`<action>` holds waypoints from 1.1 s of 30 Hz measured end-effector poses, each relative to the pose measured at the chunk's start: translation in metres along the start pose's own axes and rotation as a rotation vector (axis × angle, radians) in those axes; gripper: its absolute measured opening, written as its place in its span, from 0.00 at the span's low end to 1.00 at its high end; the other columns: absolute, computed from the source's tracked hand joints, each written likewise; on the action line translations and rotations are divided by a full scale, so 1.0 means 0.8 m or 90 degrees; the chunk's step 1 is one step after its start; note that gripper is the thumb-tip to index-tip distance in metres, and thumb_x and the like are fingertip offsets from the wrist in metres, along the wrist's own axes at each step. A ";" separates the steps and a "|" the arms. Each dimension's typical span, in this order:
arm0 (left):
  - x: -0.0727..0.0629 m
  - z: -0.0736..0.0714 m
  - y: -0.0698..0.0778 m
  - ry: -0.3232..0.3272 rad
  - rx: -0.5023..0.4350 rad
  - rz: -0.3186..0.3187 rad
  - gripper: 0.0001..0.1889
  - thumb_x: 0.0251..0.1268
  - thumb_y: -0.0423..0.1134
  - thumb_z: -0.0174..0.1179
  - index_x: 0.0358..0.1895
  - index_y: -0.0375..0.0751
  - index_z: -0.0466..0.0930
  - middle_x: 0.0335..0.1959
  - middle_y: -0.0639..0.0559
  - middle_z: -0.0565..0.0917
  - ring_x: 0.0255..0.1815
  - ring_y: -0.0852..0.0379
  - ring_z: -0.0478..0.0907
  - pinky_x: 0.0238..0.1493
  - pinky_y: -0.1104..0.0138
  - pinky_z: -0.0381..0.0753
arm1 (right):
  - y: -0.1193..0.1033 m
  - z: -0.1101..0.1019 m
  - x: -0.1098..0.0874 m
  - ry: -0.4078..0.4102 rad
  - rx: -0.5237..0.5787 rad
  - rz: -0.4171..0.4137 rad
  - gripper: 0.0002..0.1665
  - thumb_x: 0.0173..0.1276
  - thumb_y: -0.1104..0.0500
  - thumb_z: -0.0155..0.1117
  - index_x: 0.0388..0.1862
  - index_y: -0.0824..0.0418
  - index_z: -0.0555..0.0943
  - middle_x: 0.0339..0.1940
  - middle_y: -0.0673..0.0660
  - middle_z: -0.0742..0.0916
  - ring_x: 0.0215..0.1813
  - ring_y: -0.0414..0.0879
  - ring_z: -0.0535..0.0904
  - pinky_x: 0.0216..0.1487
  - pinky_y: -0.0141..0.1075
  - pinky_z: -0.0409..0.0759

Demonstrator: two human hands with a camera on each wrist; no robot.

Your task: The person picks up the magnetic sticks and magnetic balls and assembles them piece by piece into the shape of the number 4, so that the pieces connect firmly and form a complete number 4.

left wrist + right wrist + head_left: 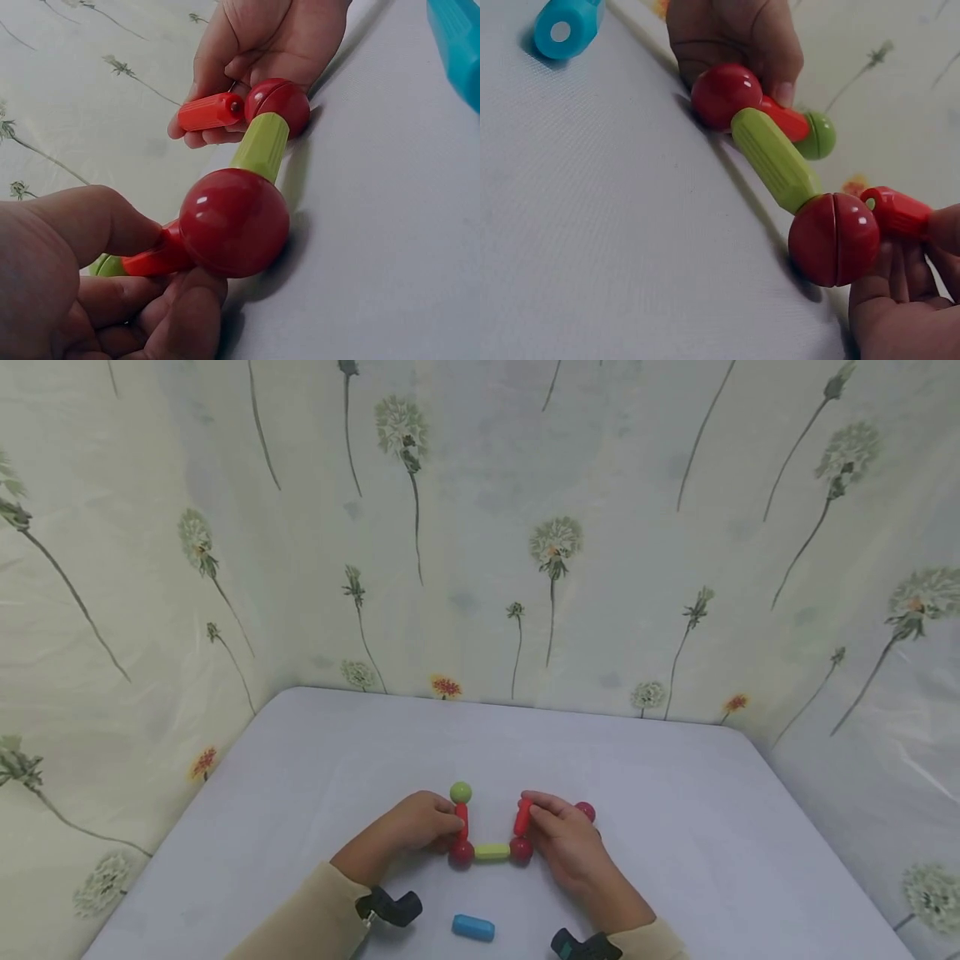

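In the head view my left hand pinches a red rod with a green ball at its far end and a red ball at its near end. A yellow-green rod links that ball to a second red ball. My right hand pinches another red rod beside the second ball. In the right wrist view this rod's end lies close to the ball, its tip exposed; whether they touch, I cannot tell.
A blue rod lies on the white table, nearer to me than the joined pieces. Another red ball sits just beyond my right hand, partly hidden by it. Flower-print cloth hangs behind the table and along both sides.
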State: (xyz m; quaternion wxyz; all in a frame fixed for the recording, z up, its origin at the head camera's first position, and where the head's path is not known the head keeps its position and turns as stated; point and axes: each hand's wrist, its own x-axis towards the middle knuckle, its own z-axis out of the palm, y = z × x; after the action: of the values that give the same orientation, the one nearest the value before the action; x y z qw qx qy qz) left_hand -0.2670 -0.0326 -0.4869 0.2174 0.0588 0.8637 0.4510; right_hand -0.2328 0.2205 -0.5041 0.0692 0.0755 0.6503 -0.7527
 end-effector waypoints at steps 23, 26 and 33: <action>0.000 0.003 -0.002 0.002 -0.017 0.008 0.07 0.69 0.40 0.64 0.40 0.41 0.88 0.30 0.50 0.86 0.33 0.54 0.78 0.34 0.65 0.76 | -0.001 0.001 -0.003 0.010 -0.062 -0.013 0.23 0.83 0.61 0.53 0.74 0.62 0.74 0.75 0.62 0.76 0.79 0.57 0.71 0.70 0.45 0.73; 0.001 0.005 -0.003 0.004 -0.020 0.013 0.07 0.68 0.40 0.64 0.39 0.41 0.88 0.30 0.50 0.86 0.33 0.54 0.78 0.34 0.65 0.76 | -0.003 0.000 -0.004 0.016 -0.098 -0.027 0.24 0.84 0.60 0.53 0.74 0.60 0.74 0.75 0.59 0.77 0.80 0.56 0.69 0.70 0.45 0.74; 0.003 0.007 -0.004 0.020 -0.012 0.004 0.07 0.67 0.40 0.65 0.37 0.41 0.88 0.29 0.49 0.85 0.32 0.53 0.78 0.33 0.65 0.76 | -0.004 0.001 -0.004 0.014 -0.155 -0.023 0.24 0.83 0.57 0.55 0.74 0.57 0.75 0.74 0.56 0.78 0.79 0.56 0.69 0.72 0.48 0.73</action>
State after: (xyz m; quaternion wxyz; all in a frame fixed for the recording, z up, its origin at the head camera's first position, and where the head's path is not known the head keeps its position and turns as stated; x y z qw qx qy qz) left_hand -0.2668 -0.0294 -0.4929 0.2030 0.0521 0.8625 0.4607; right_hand -0.2299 0.2205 -0.5005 0.0568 0.0632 0.7388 -0.6685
